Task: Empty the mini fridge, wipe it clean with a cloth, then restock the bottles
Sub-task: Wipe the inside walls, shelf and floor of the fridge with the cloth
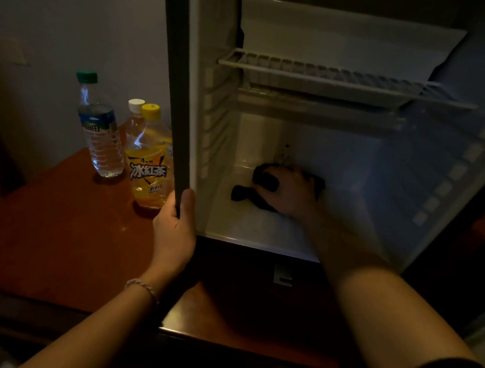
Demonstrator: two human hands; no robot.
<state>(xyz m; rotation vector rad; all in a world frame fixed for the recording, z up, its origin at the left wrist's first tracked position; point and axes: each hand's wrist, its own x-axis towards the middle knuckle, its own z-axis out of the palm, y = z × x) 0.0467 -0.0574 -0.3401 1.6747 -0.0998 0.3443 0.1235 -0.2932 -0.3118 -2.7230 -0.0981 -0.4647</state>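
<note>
In the head view, the mini fridge [318, 132] is seen standing open on a reddish-brown table [45, 236], its white interior holding no bottles. A wire shelf [339, 79] is fitted in the upper part. The left front edge of the fridge is gripped by the left hand [174, 233], thumb wrapped round it; a braided bracelet [143, 287] is worn on that wrist. On the fridge floor, near the back wall, a dark cloth [263, 180] is held and pressed down by the right hand [292, 193], fingers curled over it. Three bottles are set on the table to the left of the fridge: a clear water bottle [100, 126] with a green cap and blue label of unreadable writing, a white-capped bottle [134, 121] behind, and a yellow-capped bottle [149, 160] labelled "冰红茶".
</note>
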